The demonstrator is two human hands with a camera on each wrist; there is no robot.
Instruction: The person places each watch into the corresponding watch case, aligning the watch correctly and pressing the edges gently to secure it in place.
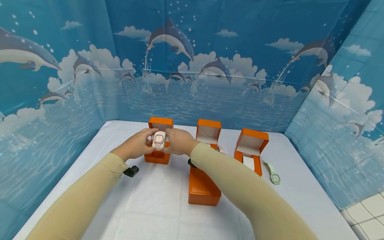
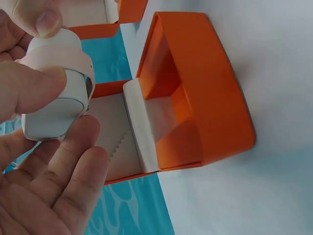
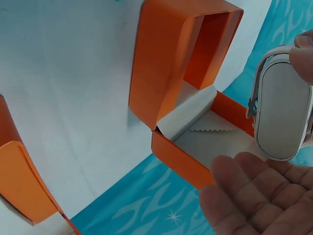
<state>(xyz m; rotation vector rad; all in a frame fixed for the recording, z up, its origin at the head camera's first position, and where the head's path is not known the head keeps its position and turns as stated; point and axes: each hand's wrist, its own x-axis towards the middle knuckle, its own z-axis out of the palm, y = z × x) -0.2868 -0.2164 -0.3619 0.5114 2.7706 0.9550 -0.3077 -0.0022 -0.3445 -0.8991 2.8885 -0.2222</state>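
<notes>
In the head view both hands hold a pink-strapped watch (image 1: pixel 159 137) wrapped round a pale cushion, above an open orange box (image 1: pixel 157 158) at the back left. My left hand (image 1: pixel 139 142) grips the cushion from the left, and in the left wrist view its thumb presses on the strap near the white cushion end (image 2: pixel 53 117). On the opposite side my right hand (image 1: pixel 180 141) holds it too. The right wrist view shows the other cushion end (image 3: pixel 282 112), with the right fingers extended below it. Inside, the box base (image 2: pixel 166 115) has bare compartments.
Two more open orange boxes, one in the middle (image 1: pixel 209 124) and one at the right (image 1: pixel 255 134), stand on the white table. A closed-looking orange case (image 1: pixel 204 190) lies under the right forearm. Beside the right box lies a green watch (image 1: pixel 274 178).
</notes>
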